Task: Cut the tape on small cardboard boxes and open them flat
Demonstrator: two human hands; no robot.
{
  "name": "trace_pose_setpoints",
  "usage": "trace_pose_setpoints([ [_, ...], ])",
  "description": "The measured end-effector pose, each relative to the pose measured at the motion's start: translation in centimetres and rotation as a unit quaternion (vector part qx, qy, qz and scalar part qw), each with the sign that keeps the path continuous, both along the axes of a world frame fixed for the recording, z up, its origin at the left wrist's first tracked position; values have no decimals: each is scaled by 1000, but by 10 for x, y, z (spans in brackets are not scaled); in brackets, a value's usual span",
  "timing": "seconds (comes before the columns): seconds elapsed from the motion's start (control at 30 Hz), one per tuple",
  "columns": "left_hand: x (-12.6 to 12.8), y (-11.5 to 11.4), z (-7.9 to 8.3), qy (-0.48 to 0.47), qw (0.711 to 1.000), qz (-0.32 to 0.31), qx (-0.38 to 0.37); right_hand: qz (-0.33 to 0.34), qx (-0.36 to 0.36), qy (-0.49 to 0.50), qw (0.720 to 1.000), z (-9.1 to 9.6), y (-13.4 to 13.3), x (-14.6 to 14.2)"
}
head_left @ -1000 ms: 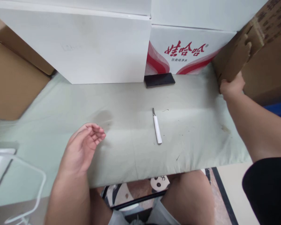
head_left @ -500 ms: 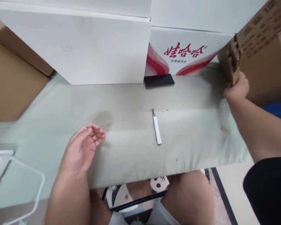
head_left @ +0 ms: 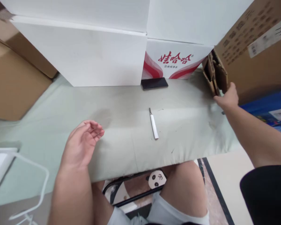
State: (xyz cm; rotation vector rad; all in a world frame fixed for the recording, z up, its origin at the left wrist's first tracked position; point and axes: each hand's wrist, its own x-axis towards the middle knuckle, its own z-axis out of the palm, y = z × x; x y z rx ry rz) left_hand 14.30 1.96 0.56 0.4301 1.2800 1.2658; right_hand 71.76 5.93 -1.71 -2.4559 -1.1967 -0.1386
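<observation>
My left hand (head_left: 84,142) hovers over the left part of the cloth, palm turned inward, fingers loosely curled and apart, holding nothing. At the right, my right hand (head_left: 228,97) is at the near end of folded brown cardboard (head_left: 213,73), its thumb and fingers spread with a gap between them. The cardboard stands on edge, its layers fanned apart, against a large brown carton. Between my hands lies a white-handled knife-like tool (head_left: 154,126) with a short, narrow metal tip pointing away from me.
A black phone (head_left: 154,83) lies before the white box with red print (head_left: 173,62). A plain white box (head_left: 103,59) stands beside it. Brown cartons flank both sides (head_left: 18,84) (head_left: 253,62). A white cable (head_left: 45,178) curves at lower left; small dark scraps dot the pale green cloth (head_left: 121,150).
My right hand has loosened from the cardboard, whose layers have spread apart. The view has shifted a little to the right. My left hand has kept its pose.
</observation>
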Motion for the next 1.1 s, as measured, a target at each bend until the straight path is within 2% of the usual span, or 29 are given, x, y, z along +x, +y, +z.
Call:
trace_pose_setpoints([
  [0.1, -7, -3, 6, -23, 1000, -1, 10, -18, -21, -5, 1000, 30, -19, -16],
  [0.17, -13, -7, 11, -32, 999, -3, 14, 4, -28, -22, 999, 55, -29, -32],
  [0.33, -40, -19, 19, -51, 998, 10, 42, 110, -27, -88, 990, 117, -36, -91],
  [0.47, -68, -32, 17, -34, 995, 50, 75, 230, -17, -130, 964, 141, -21, -166],
  [0.57, -87, -38, 14, -8, 993, 72, 90, 342, -6, -146, 928, 142, -7, -243],
  [0.63, -99, -41, 12, -4, 991, 79, 106, 425, -5, -147, 893, 137, -1, -302],
  [0.77, -116, -45, 11, -19, 987, 97, 123, 585, -30, -136, 799, 121, 9, -432],
  [0.9, -121, -47, 12, -24, 985, 107, 133, 693, -58, -107, 710, 106, 31, -566],
  [0.97, -120, -50, 13, -24, 984, 102, 142, 717, -32, -72, 693, 103, 50, -626],
  [1.03, -119, -51, 13, -26, 983, 95, 156, 708, -14, -41, 705, 105, 70, -675],
  [1.1, -116, -52, 12, -28, 982, 89, 165, 698, -6, -56, 714, 107, 88, -706],
])
